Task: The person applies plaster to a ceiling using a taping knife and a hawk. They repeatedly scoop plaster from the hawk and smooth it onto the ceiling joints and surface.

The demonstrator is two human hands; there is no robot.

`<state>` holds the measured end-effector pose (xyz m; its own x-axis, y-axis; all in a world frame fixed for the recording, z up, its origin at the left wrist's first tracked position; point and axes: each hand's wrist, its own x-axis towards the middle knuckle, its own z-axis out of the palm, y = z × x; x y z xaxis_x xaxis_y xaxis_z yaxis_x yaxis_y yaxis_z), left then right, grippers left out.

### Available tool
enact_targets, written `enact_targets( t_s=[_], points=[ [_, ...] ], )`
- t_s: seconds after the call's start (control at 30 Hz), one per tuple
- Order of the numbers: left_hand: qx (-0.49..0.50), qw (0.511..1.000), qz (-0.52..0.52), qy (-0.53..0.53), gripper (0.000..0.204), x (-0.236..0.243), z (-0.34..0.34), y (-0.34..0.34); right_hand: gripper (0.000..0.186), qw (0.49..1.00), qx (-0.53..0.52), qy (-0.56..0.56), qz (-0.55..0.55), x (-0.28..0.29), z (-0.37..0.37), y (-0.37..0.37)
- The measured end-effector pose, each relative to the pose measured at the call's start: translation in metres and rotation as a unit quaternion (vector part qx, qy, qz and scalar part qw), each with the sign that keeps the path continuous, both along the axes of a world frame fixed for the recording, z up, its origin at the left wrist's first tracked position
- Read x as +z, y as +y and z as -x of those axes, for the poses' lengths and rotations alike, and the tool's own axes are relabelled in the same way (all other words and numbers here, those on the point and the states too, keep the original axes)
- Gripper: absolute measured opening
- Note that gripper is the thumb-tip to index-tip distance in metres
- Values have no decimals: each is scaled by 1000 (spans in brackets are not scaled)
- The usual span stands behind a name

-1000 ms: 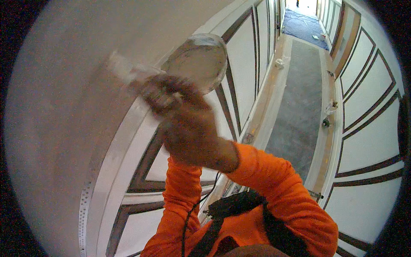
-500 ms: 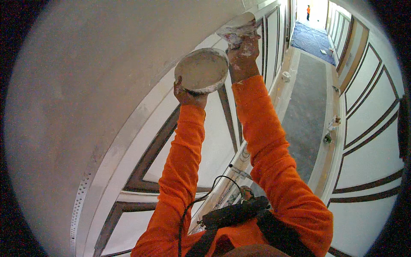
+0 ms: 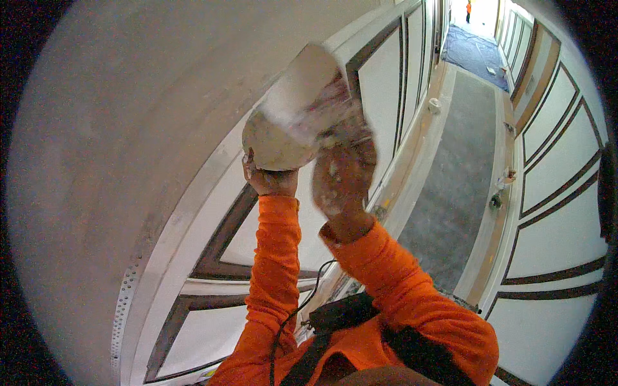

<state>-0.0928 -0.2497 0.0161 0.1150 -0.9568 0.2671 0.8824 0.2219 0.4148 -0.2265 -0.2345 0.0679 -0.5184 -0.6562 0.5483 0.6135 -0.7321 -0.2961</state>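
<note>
My left hand (image 3: 273, 181) is closed round the lower edge of a round, shallow bowl (image 3: 270, 145) with pale plaster-like paste on it, held up beside the wall. In my right hand (image 3: 344, 170), which has white smears on it, is a scraper (image 3: 310, 74) with a broad pale blade, blurred by motion. The blade passes in front of the bowl's upper right part and hides it; whether the two touch I cannot tell. Both sleeves are orange.
A grey plastered wall (image 3: 116, 161) rises close on my left, with a perforated strip (image 3: 122, 309) along its edge. White panels with brown trim line both sides. A grey floor strip (image 3: 447, 174) leads to a blue sheet (image 3: 473, 55) and a distant person (image 3: 468, 11) in orange.
My right hand has come down and toward me with the scraper, from beyond the bowl to in front of it. My left hand and the bowl have lowered slightly to the left.
</note>
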Motion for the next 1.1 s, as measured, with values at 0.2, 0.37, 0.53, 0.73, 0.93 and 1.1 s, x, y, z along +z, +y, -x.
enact_targets(
  t_s=[0.2, 0.37, 0.53, 0.73, 0.93, 1.1],
  points=[
    [28, 998, -48, 2, 66, -15, 7, 1, 59, 828, -469, 305, -29, 65, 23, -82],
    [19, 997, -62, 41, 66, -22, 14, -17, 66, 898, -313, 309, -9, 20, -52, -45],
    [-8, 997, -65, 31, 65, -15, 40, -27, 49, 803, -444, 397, -35, 6, -6, -13],
    [-29, 999, -31, 6, 68, 10, 61, -52, 56, 828, -419, 355, -113, 71, 67, -103],
    [-37, 999, 2, 30, 57, 17, 50, -30, 55, 817, -462, 342, -32, 71, 18, -57],
    [-1, 1000, -16, 16, 58, 8, 24, 6, 59, 846, -391, 358, -64, 70, -24, 20]
  ],
)
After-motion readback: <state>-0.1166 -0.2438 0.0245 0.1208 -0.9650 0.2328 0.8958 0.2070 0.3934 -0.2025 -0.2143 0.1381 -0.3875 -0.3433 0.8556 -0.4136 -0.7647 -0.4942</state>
